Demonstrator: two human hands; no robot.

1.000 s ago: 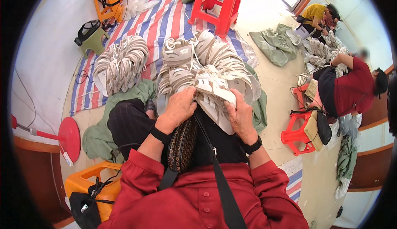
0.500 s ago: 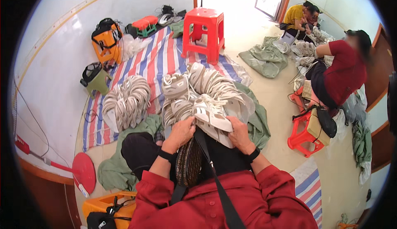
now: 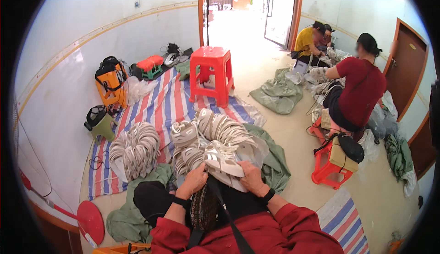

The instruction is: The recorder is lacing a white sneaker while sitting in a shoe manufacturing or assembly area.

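Note:
A white and beige lace-up sneaker (image 3: 222,160) lies across my lap side of a shoe pile, its toe pointing to the right. My right hand (image 3: 253,179) is closed on the toe end. My left hand (image 3: 194,181) is closed at the near left edge of the same shoe; its fingertips are partly hidden. Under this sneaker shows another pale shoe or sole. Right behind it stands a tightly packed row of similar sneakers (image 3: 225,129), with more shoes (image 3: 184,134) at its left.
A second bundle of shoes (image 3: 134,151) sits left on a striped sheet (image 3: 151,109). Beyond stands a red stool (image 3: 211,73). Green cloth (image 3: 277,162) lies beside the pile. Co-workers (image 3: 360,82) sit at right, near another red stool (image 3: 327,167). A red round base (image 3: 90,223) stands lower left.
The view has tilted up, so the scene sits lower and more of the doorway shows. Both hands keep their hold on the sneaker.

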